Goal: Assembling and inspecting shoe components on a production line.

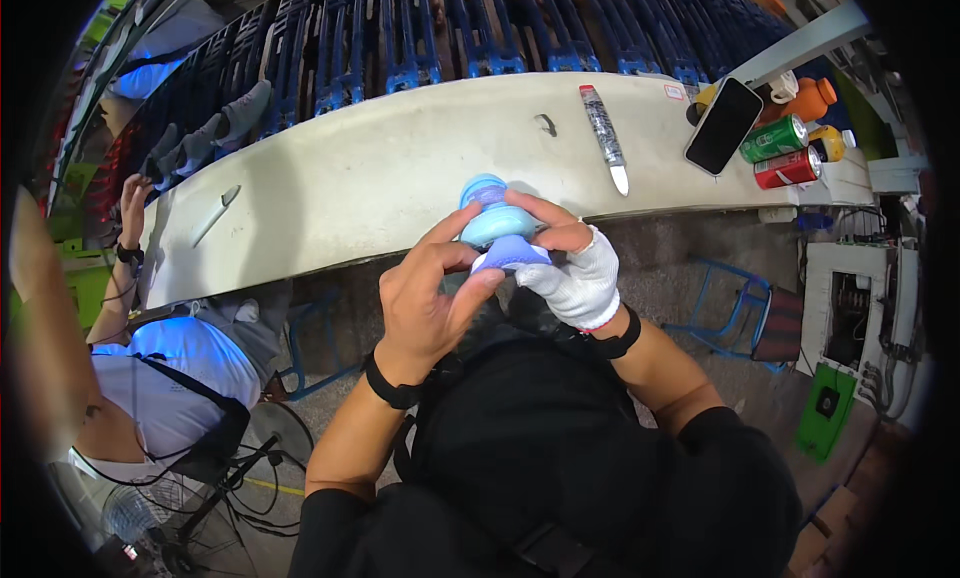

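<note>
Blue-and-purple piece (498, 225) held in both hands at the near edge of the desk (350, 208)

The piece is gripped from both sides, with its light blue rounded middle seen between a purple band above and a purple flared part below. Its upper end is seen against the desk; whether the desk is touched cannot be told. By the left grip (425, 283), which is bare, its left side is pinched, fingers and thumb partly closed, the thumb laid by the lower purple part. By the right grip (578, 268), its right side is held just as closely; a white glove (590, 293) is worn there, from which bare fingers are stretched along the blue middle. A black band is worn on each wrist.

On the desk, a white-tipped tube (604, 138) with a red end is laid beyond the right grip. Farther right, a black phone (722, 126) is set beside a green can (773, 139) and a red can (787, 168). A co-worker's hand (133, 206) is raised near the desk's left end.
</note>
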Tool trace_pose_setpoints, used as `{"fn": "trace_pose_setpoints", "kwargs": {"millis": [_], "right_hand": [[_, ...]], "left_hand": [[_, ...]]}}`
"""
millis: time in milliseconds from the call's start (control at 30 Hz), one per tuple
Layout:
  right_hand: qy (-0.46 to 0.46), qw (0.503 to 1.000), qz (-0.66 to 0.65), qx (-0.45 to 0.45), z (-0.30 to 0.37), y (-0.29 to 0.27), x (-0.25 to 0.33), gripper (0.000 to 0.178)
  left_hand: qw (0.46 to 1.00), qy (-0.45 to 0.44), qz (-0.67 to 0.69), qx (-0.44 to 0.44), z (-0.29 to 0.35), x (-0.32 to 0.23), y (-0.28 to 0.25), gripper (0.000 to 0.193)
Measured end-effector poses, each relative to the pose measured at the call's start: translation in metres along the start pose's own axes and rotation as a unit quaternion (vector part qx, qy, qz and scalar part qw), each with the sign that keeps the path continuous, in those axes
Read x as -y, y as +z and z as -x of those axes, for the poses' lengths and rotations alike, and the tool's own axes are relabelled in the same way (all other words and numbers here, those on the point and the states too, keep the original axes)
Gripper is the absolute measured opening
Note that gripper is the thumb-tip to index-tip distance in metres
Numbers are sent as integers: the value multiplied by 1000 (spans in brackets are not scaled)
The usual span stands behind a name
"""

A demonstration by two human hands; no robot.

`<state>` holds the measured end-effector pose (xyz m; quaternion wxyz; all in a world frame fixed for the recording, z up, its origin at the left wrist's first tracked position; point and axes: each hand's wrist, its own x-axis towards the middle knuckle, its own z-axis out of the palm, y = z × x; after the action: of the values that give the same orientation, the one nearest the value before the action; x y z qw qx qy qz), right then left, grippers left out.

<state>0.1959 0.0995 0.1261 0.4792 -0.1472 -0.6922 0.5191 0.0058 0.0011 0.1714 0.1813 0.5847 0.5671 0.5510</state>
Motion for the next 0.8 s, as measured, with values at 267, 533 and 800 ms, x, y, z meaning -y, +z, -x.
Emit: {"fn": "trace_pose_setpoints", "kwargs": {"millis": [267, 533, 800], "right_hand": [[-19, 998, 60, 14, -9, -3, -4, 42], [6, 999, 27, 16, -16, -4, -7, 40], [-6, 998, 17, 57, -35, 10, -18, 47]], "left_hand": [[997, 45, -60, 32, -8, 7, -7, 36], [998, 50, -31, 2, -6, 15, -4, 35], [990, -112, -36, 79, -25, -4, -49, 45]]}}
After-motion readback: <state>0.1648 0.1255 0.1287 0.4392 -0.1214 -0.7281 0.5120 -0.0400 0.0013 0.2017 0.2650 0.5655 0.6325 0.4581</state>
